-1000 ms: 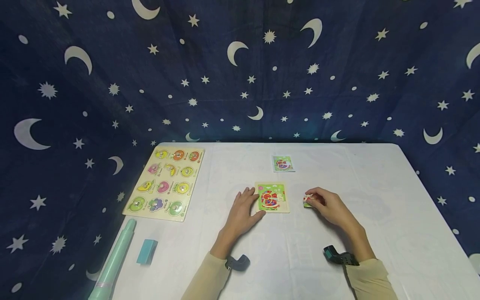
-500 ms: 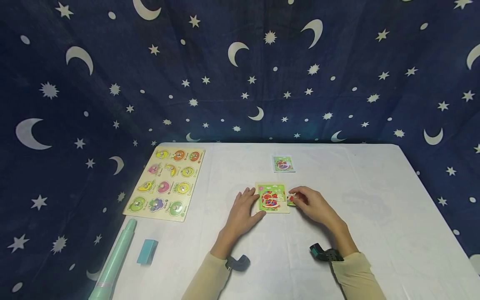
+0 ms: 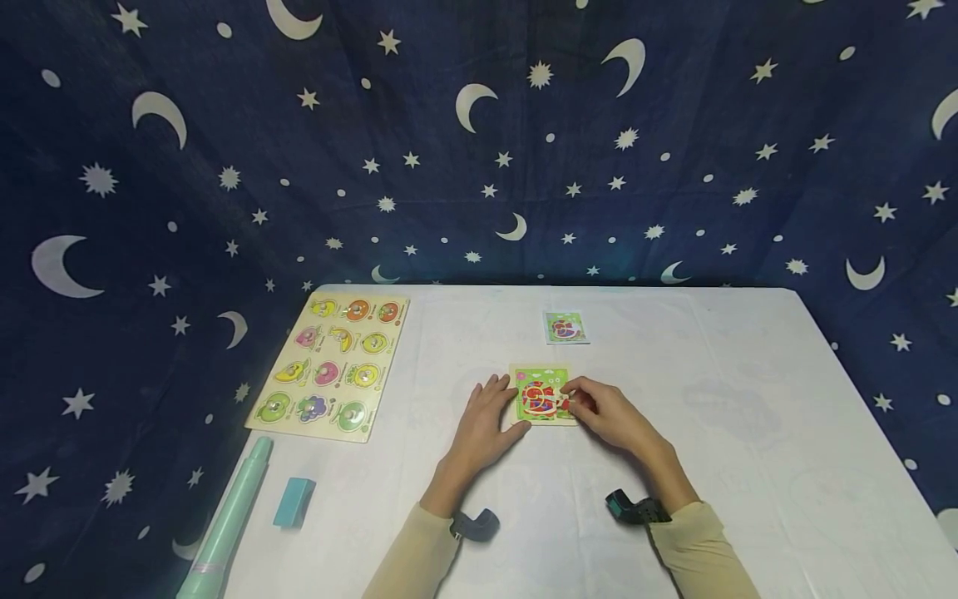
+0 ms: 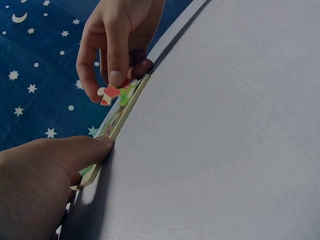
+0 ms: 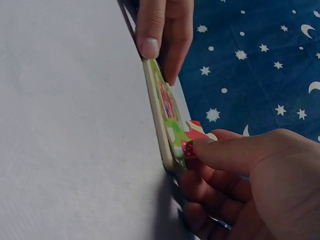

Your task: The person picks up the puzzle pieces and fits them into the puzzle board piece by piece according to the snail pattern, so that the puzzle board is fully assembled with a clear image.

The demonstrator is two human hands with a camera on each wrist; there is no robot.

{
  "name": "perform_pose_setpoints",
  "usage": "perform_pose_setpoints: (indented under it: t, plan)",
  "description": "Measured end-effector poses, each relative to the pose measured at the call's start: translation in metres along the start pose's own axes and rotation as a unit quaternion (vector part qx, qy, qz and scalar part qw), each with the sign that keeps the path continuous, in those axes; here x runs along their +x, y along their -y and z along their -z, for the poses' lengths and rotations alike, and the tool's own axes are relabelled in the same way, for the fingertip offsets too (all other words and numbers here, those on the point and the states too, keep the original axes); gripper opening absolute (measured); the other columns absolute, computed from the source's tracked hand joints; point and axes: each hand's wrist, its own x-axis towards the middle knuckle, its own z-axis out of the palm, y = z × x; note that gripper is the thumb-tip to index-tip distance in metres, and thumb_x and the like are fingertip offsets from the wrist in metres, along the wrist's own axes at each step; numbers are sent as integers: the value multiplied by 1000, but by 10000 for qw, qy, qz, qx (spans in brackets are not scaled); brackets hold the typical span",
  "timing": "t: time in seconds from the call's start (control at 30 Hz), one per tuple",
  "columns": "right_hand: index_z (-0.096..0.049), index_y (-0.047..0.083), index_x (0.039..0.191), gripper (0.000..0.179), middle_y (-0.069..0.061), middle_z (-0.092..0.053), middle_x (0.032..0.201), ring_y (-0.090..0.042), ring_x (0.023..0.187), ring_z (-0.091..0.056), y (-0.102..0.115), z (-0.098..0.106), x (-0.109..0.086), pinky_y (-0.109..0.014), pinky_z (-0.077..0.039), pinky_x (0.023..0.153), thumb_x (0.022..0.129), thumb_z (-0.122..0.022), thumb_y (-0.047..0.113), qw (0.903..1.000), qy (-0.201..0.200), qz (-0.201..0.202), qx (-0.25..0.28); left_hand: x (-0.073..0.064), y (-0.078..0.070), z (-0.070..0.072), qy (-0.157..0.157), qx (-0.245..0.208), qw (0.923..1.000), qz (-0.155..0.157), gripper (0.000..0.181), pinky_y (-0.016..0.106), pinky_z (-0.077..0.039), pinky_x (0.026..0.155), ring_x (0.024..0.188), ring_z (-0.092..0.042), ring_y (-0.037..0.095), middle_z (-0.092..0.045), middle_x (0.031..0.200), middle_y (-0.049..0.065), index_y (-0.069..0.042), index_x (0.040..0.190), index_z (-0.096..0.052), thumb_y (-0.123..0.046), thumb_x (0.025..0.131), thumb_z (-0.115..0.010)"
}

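A small square wooden jigsaw puzzle, with a red picture on green inside a pale frame, lies mid-table. My left hand rests at its left side, fingers spread and thumb touching the near edge. With thumb and fingertips, my right hand pinches a puzzle piece over the frame's right part. The piece is green, red and cream with a dotted red patch, and it is tilted above the board in the right wrist view. Fingers hide part of it.
Behind the puzzle lies a small picture card with a similar design. A fruit peg board lies at the left, with a blue block and a mint-green tube nearer. A starry dark-blue cloth hangs behind the white table.
My right hand has carried the puzzle piece leftward, from the bare table right of the puzzle to over its right part. My left hand has stayed in place at the frame.
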Motion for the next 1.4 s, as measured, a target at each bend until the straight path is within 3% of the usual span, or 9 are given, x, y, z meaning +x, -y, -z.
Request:
perform_pose_setpoints:
  t: [0.5,0.9,1.4]
  plan:
    - [-73,8,117,24,1,-61,99,-7,81,-51,0,-8,0,-25,-48,70,93,-71,13,9981,-317,292,-436,0,1,0,6,25,10000,4,62,44,-20,129,151,-34,28,-45,156,11,-9,140,-56,-46,91,-67]
    - [-78,6,106,19,2,-62,93,-6,77,-51,-1,-14,1,-22,-47,66,88,-75,11,9965,-646,424,-332,-2,3,-1,-95,-19,9999,-83,60,46,-22,128,150,-36,29,-46,156,11,-8,138,-58,-45,91,-68]
    - [-77,9,100,13,1,-64,90,-7,77,-54,-1,-18,2,-26,-50,67,88,-77,13,9945,-905,260,-460,-2,3,-1,-80,-5,9999,-103,60,46,-22,128,150,-36,29,-46,156,12,-9,138,-57,-45,91,-68]
